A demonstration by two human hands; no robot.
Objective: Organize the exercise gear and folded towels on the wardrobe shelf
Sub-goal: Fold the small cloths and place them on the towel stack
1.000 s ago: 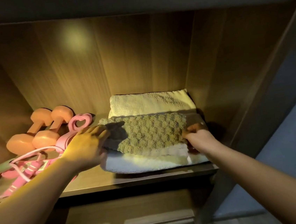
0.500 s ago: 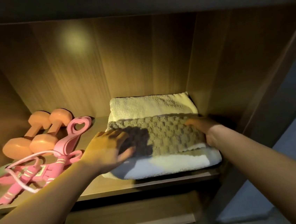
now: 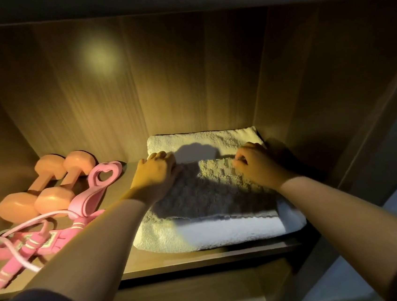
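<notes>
Both hands, left hand (image 3: 155, 177) and right hand (image 3: 258, 166), curl fingers onto the far corners of one waffle towel (image 3: 221, 189) stacked on one white towel (image 3: 225, 233) centre-right, two orange dumbbells (image 3: 53, 201) at left.

Dumbbells (image 3: 42, 191) left of stacked towels (image 3: 214, 222) on shelf (image 3: 204, 257).

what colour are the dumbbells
The dumbbells are orange, clearest in the head view.
</notes>
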